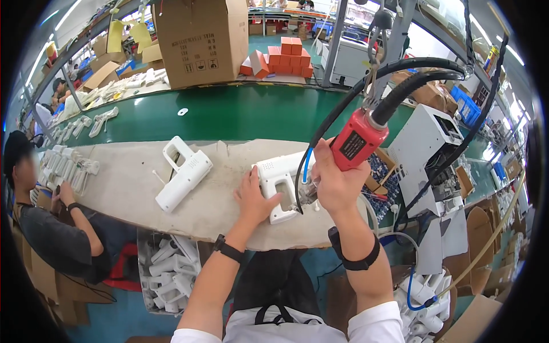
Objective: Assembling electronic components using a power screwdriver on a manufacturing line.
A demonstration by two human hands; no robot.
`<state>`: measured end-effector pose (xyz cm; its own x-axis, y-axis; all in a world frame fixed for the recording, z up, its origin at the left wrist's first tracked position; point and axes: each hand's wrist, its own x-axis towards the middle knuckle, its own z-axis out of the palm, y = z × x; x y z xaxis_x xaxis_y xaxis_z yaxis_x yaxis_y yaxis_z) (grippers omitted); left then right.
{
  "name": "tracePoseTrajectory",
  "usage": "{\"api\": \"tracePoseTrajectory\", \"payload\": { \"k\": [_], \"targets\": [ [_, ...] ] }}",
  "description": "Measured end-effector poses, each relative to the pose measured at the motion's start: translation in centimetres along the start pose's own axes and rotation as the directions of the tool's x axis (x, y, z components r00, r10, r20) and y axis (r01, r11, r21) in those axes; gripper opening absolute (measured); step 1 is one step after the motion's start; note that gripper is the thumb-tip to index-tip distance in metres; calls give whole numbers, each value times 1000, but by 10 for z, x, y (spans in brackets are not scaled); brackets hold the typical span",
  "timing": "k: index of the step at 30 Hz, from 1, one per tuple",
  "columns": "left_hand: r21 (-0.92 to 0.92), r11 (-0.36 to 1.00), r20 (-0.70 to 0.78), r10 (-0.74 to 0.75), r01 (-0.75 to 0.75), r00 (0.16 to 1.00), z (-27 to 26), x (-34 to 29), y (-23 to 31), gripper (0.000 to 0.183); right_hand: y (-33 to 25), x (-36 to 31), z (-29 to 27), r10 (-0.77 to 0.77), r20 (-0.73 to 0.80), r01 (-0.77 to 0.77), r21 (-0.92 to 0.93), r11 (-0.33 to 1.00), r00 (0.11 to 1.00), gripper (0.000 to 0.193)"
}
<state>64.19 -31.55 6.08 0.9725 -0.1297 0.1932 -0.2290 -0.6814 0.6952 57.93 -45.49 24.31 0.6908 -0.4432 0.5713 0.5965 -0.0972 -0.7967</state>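
Observation:
My left hand [255, 197] rests on a white plastic housing with a loop handle [281, 166], fingers along its left side and thumb toward the handle opening, holding it on the bench. In my right hand [338, 182] is a red electric screwdriver [359, 140] hung from above, its tip end down beside the housing's right part. The tip itself is hidden behind the fingers and cables. Farther left on the bench lies a second white housing [184, 182], touched by neither hand.
A green conveyor belt [229, 108] runs beyond the cardboard-covered bench [120, 183]. A carton [200, 43] and orange boxes [286, 59] stand behind. Screws [384, 177] and a white machine [420, 154] are at right. A co-worker [51, 228] sits left, near a bin of white housings [171, 271].

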Motion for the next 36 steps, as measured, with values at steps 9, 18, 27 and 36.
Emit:
{"api": "tracePoseTrajectory", "payload": {
  "k": [9, 18, 27, 36],
  "targets": [
    [27, 999, -26, 21, -20, 999, -1, -4, 0, 100, 27, -17, 14, 12, 42, -7, -119, 993, 999, 12],
    [-4, 1000, -24, 12, -12, 1000, -4, -3, 3, 98, -47, -15, 38, -20, 122, 5, 122, 993, 992, 12],
    [122, 991, -104, 62, -49, 993, 15, -5, -14, 98, -12, -34, 51, 184, 124, -199, 119, 973, 975, 16],
    [-155, 945, -133, 269, -288, 954, 39, 31, -82, 87, -21, -31, 54, 264, 179, -284, 92, 955, 948, 13]
  ]
}}
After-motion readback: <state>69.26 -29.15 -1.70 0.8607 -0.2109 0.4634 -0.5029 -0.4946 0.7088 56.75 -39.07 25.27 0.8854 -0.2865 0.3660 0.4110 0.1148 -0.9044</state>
